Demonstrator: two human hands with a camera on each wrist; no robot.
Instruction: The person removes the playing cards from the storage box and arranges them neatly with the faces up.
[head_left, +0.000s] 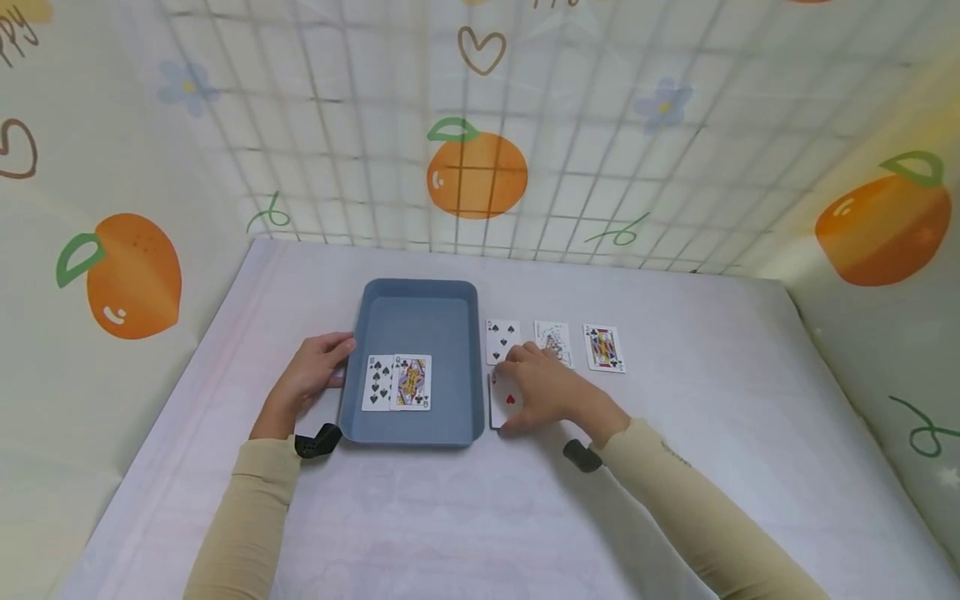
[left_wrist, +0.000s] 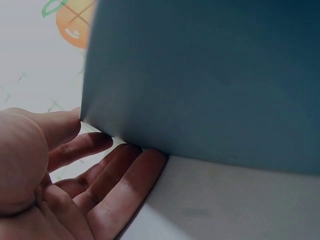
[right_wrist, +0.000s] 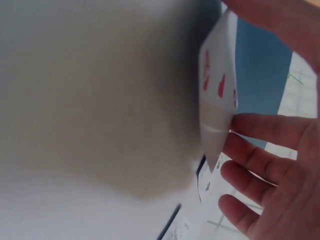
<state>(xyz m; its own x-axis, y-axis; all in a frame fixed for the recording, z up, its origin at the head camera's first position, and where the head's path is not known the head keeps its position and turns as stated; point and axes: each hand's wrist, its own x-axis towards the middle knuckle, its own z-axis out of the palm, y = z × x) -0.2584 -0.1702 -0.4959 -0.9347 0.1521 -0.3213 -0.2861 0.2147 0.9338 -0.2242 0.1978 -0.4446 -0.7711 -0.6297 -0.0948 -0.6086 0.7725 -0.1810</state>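
Observation:
A blue-grey tray (head_left: 453, 392) lies on the table. My left hand (head_left: 313, 371) holds its left edge, the thumb at the rim and the other fingers at the bottom edge of the wall (left_wrist: 210, 85). Inside the tray, a playing card with black spades (head_left: 377, 392) is partly covered by a face card (head_left: 416, 383). Right of the tray, my right hand (head_left: 543, 387) pinches a playing card with red hearts (right_wrist: 217, 95) between thumb and finger. The card stands tilted and slightly bent in the right wrist view. My remaining right fingers are loosely bent.
Behind the right hand lie a black-pipped card (head_left: 502, 337), a card with a grey pattern (head_left: 552, 335) partly hidden by the hand, and a face card (head_left: 604, 348) further right. A printed cloth with a grid (head_left: 600, 167) hangs behind the table.

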